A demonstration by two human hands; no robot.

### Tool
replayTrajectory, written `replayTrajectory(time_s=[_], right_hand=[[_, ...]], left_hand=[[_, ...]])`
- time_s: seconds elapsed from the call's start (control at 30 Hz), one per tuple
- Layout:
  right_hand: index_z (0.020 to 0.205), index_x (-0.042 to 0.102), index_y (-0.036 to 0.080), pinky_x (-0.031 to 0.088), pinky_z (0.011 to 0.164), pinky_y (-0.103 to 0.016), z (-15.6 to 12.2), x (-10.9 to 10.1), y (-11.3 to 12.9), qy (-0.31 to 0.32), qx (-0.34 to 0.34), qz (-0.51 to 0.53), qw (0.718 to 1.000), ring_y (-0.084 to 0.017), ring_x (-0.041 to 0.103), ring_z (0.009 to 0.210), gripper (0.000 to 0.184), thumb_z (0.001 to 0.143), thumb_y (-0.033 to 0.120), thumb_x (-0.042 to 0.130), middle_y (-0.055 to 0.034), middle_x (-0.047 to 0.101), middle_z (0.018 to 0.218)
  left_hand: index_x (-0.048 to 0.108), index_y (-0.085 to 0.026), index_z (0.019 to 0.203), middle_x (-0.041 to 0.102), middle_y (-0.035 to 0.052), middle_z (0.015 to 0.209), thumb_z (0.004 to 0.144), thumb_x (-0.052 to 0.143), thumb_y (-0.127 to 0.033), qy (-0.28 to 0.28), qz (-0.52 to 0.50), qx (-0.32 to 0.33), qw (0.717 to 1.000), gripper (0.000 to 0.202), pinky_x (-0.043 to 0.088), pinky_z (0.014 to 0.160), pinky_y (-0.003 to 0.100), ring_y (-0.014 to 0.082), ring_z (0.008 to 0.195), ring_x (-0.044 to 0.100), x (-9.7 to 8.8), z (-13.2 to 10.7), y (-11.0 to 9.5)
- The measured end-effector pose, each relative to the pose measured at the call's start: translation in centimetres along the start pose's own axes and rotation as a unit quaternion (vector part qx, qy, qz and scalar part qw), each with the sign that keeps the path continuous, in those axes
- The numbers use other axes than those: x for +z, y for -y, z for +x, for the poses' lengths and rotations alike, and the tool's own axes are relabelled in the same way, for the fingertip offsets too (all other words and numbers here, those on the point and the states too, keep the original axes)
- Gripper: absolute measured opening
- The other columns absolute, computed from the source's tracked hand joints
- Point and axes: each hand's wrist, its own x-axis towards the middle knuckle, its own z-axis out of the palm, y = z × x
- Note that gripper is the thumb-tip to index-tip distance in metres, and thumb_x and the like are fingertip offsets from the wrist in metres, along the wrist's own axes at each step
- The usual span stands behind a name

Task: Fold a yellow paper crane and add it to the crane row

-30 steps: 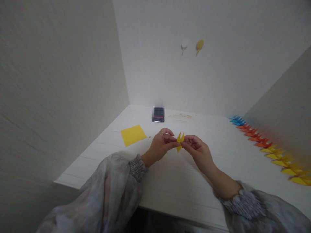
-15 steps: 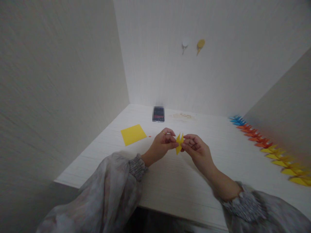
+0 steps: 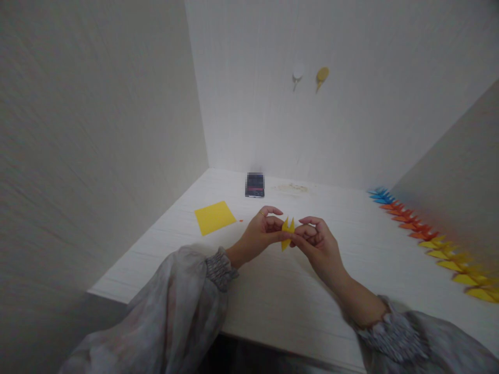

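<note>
A small piece of folded yellow paper (image 3: 286,227) is held upright above the table, its two narrow points up and a single point below. My left hand (image 3: 264,228) pinches it from the left, thumb across its front. From the other side my right hand (image 3: 316,240) grips it between thumb and fingers, and both thumb tips meet near its middle. The fingertips behind the paper are partly hidden. Left of my left hand, a flat sheet of yellow paper (image 3: 215,217) lies on the table.
Folded paper cranes in blue (image 3: 382,195), orange-red (image 3: 409,219) and yellow (image 3: 460,266) line the right wall. A dark phone-like device (image 3: 254,185) stands at the back. A tiny orange scrap (image 3: 241,221) lies beside the sheet. Two hooks, white (image 3: 298,72) and yellow (image 3: 323,74), are on the wall.
Both thumbs have come together over the front of the folded paper, where they were slightly apart. The view has shifted a little; the sheet and the row of cranes stay put.
</note>
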Motion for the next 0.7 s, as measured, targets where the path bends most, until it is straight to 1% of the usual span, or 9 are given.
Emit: replayTrajectory(time_s=[0.13, 0.23, 0.4, 0.5, 0.6, 0.7], right_hand=[[0.090, 0.040, 0.024, 0.045, 0.053, -0.024, -0.1, 0.1, 0.0, -0.003, 0.001, 0.000, 1.000, -0.010, 0.056, 0.053, 0.032, 0.068, 0.023, 0.064, 0.0054, 0.057, 0.060], [0.088, 0.042, 0.023, 0.044, 0.052, -0.023, -0.1, 0.0, -0.2, -0.001, 0.007, -0.002, 1.000, -0.010, 0.056, 0.052, 0.030, 0.068, 0.023, 0.064, 0.0051, 0.057, 0.059], [0.085, 0.052, 0.021, 0.046, 0.054, -0.026, 0.0, -0.3, -0.6, 0.023, 0.026, -0.012, 0.999, -0.012, 0.058, 0.055, 0.022, 0.068, 0.025, 0.064, 0.0024, 0.059, 0.063], [0.082, 0.057, 0.020, 0.046, 0.056, -0.027, 0.1, -0.6, -0.6, 0.033, 0.035, -0.030, 0.998, -0.012, 0.057, 0.055, 0.014, 0.070, 0.027, 0.061, 0.0011, 0.060, 0.062], [0.081, 0.060, 0.020, 0.045, 0.058, -0.027, 0.2, -0.9, -0.4, 0.023, 0.029, -0.044, 0.998, -0.012, 0.055, 0.057, 0.011, 0.073, 0.027, 0.059, 0.0008, 0.060, 0.061], [0.080, 0.062, 0.021, 0.043, 0.060, -0.026, 0.3, -1.0, -0.2, 0.009, 0.012, -0.051, 0.999, -0.011, 0.053, 0.061, 0.010, 0.072, 0.026, 0.059, -0.0001, 0.060, 0.070]], left_hand=[[0.037, -0.017, 0.091, 0.060, -0.0032, 0.065, 0.058, 0.069, -0.015, -0.015, 0.019, 0.007, 1.000, 0.046, 0.044, 0.060, 0.024, 0.0105, 0.059, 0.058, -0.1, 0.0, 0.0], [0.037, -0.017, 0.091, 0.060, -0.0034, 0.064, 0.058, 0.069, -0.014, -0.017, 0.020, 0.002, 1.000, 0.046, 0.044, 0.058, 0.022, 0.0095, 0.057, 0.058, -0.2, 0.0, 0.1], [0.036, -0.016, 0.088, 0.061, -0.0034, 0.064, 0.059, 0.069, -0.016, -0.008, 0.005, -0.007, 1.000, 0.044, 0.042, 0.056, 0.020, 0.0082, 0.056, 0.056, -0.4, -0.1, 0.1], [0.037, -0.017, 0.088, 0.061, -0.0039, 0.063, 0.060, 0.068, -0.017, -0.008, 0.002, -0.010, 1.000, 0.042, 0.041, 0.055, 0.020, 0.0073, 0.055, 0.055, -0.3, -0.1, 0.0], [0.036, -0.017, 0.087, 0.061, -0.0036, 0.064, 0.060, 0.068, -0.020, -0.005, 0.000, -0.014, 1.000, 0.043, 0.040, 0.056, 0.020, 0.0076, 0.056, 0.055, -0.2, -0.1, 0.0], [0.034, -0.018, 0.087, 0.061, -0.0033, 0.065, 0.058, 0.069, -0.020, 0.008, 0.005, -0.025, 1.000, 0.046, 0.040, 0.056, 0.021, 0.0084, 0.056, 0.056, -0.1, -0.1, 0.1]])
